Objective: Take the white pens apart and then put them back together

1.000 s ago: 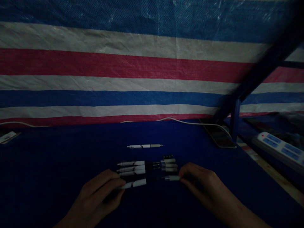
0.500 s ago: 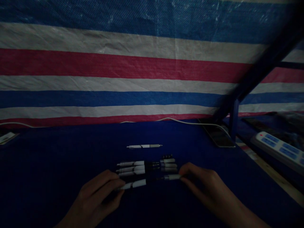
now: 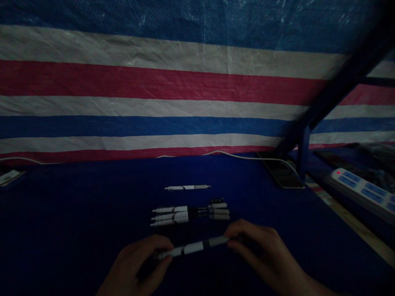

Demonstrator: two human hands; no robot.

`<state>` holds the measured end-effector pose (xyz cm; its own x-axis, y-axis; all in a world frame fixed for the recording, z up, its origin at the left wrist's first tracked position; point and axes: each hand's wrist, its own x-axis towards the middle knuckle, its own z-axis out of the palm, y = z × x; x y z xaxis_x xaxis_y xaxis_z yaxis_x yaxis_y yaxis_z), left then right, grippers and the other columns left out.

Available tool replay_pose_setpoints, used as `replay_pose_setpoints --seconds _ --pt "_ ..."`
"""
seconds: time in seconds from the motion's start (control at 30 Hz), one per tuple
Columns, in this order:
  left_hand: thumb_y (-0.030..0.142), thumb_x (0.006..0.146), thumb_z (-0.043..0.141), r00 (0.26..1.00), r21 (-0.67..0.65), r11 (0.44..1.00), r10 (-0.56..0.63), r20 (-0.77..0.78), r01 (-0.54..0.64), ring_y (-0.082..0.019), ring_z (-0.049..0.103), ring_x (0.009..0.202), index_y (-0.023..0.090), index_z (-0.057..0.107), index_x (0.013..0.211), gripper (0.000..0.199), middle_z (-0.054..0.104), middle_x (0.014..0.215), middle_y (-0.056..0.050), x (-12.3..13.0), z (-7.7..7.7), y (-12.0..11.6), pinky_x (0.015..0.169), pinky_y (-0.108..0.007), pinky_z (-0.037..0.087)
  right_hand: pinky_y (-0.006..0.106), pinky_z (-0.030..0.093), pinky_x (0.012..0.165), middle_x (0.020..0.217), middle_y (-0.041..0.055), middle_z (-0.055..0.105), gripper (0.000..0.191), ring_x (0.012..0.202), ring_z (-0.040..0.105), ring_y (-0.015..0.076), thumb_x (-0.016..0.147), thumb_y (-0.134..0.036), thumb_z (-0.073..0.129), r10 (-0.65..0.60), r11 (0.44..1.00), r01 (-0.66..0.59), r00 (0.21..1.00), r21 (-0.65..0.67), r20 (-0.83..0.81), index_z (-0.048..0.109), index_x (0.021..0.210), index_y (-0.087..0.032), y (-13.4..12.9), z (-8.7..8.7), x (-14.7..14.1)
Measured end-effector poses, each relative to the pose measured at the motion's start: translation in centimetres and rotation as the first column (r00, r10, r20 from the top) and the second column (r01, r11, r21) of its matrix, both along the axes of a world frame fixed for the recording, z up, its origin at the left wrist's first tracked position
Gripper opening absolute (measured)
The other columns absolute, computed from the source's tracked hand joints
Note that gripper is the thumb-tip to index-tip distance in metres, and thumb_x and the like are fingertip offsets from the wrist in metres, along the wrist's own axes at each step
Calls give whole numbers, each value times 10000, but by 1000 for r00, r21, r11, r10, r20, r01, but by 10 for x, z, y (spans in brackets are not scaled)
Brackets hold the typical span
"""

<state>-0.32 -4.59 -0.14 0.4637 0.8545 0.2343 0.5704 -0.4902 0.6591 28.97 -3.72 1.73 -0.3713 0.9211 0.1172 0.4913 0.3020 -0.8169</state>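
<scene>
My left hand (image 3: 142,261) pinches the rear end of a white pen barrel (image 3: 194,247). At the other end, my right hand (image 3: 262,248) pinches the grey grip section (image 3: 216,241), which meets the barrel across a dark band. The pen is slightly tilted, its right end higher in view. Just beyond lie several white barrels (image 3: 173,216) side by side, with dark refills (image 3: 199,211) sticking out toward separate grey grips (image 3: 219,211). Small black pieces (image 3: 217,200) lie behind the grips. Farther back is a whole white pen (image 3: 187,187).
A phone (image 3: 285,174) with a white cable (image 3: 247,157) lies at the back right of the blue table (image 3: 92,197), by a dark metal post (image 3: 303,154). Farther right is a power strip (image 3: 361,187). A striped sheet (image 3: 154,82) hangs behind.
The barrel and grip in my hands, apart before with the refill showing between them, have come together. Both have moved nearer to me, away from the row of parts.
</scene>
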Motion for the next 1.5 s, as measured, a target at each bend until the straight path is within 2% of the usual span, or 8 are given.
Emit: replay_pose_setpoints --seconds 0.17,0.33,0.6,0.7,0.87,1.13,1.3,1.5 --pt "218 877 560 996 -277 959 72 49 -56 -146 700 649 271 628 856 89 698 722 48 4 3 -2 577 -199 544 190 573 645 825 -30 784 216 701 743 153 826 -125 693 -45 998 49 993 33 -108 722 986 -267 -2 -6 0" --pt "232 822 632 972 -393 914 172 161 -97 -156 680 646 247 632 787 39 682 702 37 4 -1 -3 563 -225 540 231 583 618 813 -6 783 147 696 745 181 912 -229 605 -9 991 14 999 133 -42 708 1007 -274 -6 -9 -2" --pt "169 802 650 970 -397 915 152 191 -65 -170 692 700 244 640 812 76 698 764 11 1 -8 -9 626 -262 562 229 502 476 598 2 648 352 485 612 149 1003 -330 350 90 993 -99 988 70 123 622 803 -231 -8 -2 -9" --pt "181 795 662 969 -392 917 162 185 -78 -173 701 701 247 648 818 71 712 769 12 1 -8 -8 621 -261 567 211 491 451 564 -17 634 346 445 597 136 1004 -297 350 115 992 -120 987 39 112 612 783 -245 -7 5 -8" --pt "167 779 659 968 -392 916 170 187 -85 -162 688 643 242 652 780 75 705 717 25 2 -4 -6 572 -239 552 242 568 542 673 0 709 175 562 681 176 945 -284 468 89 994 -92 994 59 56 640 913 -274 -8 17 -12" --pt "150 757 672 961 -448 893 161 226 -44 -161 676 659 241 662 769 92 702 721 26 3 -5 -6 586 -238 531 260 603 609 794 9 760 237 669 732 190 874 -142 543 121 988 -128 989 82 90 680 995 -293 -16 18 -13" --pt "159 756 672 959 -456 888 177 222 -58 -153 663 626 236 653 761 79 696 709 26 3 -7 -6 558 -235 530 248 590 564 762 14 748 165 630 719 181 934 -244 504 67 989 -81 991 121 115 663 925 -287 -18 16 -11" --pt "146 761 667 965 -392 919 144 218 -49 -153 661 624 240 648 760 96 683 701 22 3 -5 -10 556 -235 536 192 524 440 575 -12 689 312 453 653 140 979 -360 450 89 994 -97 985 48 147 696 811 -268 -16 12 -14"
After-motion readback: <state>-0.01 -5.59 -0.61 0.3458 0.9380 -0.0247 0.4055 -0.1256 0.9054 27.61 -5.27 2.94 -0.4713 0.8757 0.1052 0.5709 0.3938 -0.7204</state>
